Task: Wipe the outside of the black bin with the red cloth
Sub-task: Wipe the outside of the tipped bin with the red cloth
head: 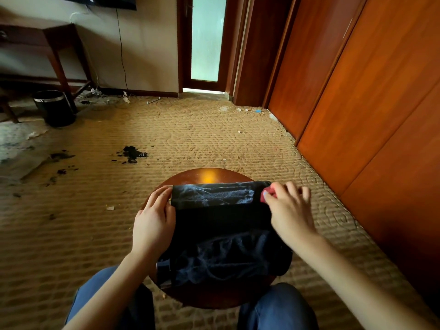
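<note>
Fingers of my right hand pinch the red cloth against the black bin (lying sideways); left hand rests flat alongside

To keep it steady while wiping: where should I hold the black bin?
Probably its far left edge, from the left, where the left hand rests: the bin lies across the stool, and the right hand holds the red cloth at the right edge.
</note>
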A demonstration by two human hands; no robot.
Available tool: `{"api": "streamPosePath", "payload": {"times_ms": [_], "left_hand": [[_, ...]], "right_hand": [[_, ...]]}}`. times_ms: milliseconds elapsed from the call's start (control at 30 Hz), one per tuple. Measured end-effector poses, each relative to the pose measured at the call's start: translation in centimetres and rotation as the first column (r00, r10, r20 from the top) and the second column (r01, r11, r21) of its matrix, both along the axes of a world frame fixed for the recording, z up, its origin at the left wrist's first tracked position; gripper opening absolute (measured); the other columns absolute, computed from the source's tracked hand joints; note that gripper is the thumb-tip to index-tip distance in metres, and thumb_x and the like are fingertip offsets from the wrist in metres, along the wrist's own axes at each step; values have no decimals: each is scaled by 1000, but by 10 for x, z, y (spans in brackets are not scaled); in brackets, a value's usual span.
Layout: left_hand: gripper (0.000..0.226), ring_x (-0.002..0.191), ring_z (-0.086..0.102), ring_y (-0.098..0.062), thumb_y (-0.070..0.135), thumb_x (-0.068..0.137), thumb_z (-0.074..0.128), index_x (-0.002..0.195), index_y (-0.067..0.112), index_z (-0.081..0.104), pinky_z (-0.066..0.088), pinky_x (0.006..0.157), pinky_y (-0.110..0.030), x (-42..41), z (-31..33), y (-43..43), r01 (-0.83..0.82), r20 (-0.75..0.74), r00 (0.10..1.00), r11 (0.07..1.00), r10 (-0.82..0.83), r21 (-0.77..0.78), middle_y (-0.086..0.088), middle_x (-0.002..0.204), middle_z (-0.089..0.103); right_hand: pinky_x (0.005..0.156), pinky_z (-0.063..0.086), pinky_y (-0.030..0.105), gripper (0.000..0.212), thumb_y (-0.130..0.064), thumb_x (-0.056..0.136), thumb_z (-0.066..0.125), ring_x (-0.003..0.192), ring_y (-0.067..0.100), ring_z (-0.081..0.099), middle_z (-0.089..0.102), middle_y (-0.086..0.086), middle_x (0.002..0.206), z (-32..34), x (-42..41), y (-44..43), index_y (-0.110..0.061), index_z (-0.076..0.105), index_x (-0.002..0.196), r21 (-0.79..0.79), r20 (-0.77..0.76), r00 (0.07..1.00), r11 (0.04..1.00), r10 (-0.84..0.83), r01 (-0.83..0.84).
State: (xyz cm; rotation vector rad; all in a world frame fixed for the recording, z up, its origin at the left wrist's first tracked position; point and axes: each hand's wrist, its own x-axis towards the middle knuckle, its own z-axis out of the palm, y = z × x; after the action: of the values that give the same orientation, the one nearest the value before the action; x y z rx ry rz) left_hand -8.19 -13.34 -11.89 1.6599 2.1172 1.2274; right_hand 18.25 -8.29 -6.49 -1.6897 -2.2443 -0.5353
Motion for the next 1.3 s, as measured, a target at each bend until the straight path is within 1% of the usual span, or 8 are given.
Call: {"api": "streamPosePath", "payload": {"times_ms": [233,433,533,700,800,967,1200,1300], "left_hand": [[39,122,52,-19,11,96,44,133,10,55,42,100,-39,1,2,0,-5,21,1000,1000,5,-3,0,140,51],[39,122,52,-18,11,96,45,134,11,54,44,99,-41,3,1,-2,-13,1,1000,1000,13,8,1,141,50],[39,121,53,-19,12,96,46,133,11,54,45,98,-42,4,2,0,-31,7,1000,1000,31,-1,1,141,51],[39,120,54,-19,12,95,46,133,12,55,45,95,-39,3,2,-3,-26,-3,1000,1000,26,6,2,140,51],[39,121,53,-18,13,96,46,133,12,55,46,97,-42,3,1,-5,-18,-11,1000,1000,18,16,3,141,51],[39,122,53,-18,13,96,46,134,12,54,46,98,-42,4,-1,-6,-22,4,1000,1000,22,23,2,141,50],[38,119,55,-19,13,95,46,132,11,56,46,95,-39,4,1,-4,-25,19,1000,999,24,22,2,139,52],[38,120,53,-17,13,96,46,133,13,55,46,97,-41,4,0,-9,-7,10,1000,999,7,31,4,139,52]], "right_hand": [[71,28,37,43,-10,72,37,82,27,54,63,3,97,-19,-30,-47,-17,71,98,127,47,943,934,329,-333],[71,34,40,30,-2,65,56,80,31,51,62,5,86,-2,13,4,-20,75,81,94,-83,996,995,23,-15],[70,35,38,43,-14,69,32,83,28,43,60,4,87,-13,-26,-18,-16,72,84,127,-50,987,982,151,-143],[68,33,35,41,-10,75,36,81,25,51,61,2,92,-25,-69,-59,-16,71,94,139,-19,905,898,424,-418],[64,38,35,43,-9,71,39,77,27,54,62,0,88,-19,-33,-31,-24,73,92,120,-72,934,932,351,-341],[61,42,41,31,-1,56,58,72,33,55,61,5,83,-3,3,-4,-15,75,78,86,-114,992,995,50,-40],[63,40,34,31,-5,62,60,77,26,51,58,1,87,-21,-80,-56,-16,71,88,118,-93,919,920,384,-373],[63,40,34,36,-5,63,56,76,28,53,60,1,86,-19,-50,-40,-22,73,90,105,-102,921,925,376,-365]]}}
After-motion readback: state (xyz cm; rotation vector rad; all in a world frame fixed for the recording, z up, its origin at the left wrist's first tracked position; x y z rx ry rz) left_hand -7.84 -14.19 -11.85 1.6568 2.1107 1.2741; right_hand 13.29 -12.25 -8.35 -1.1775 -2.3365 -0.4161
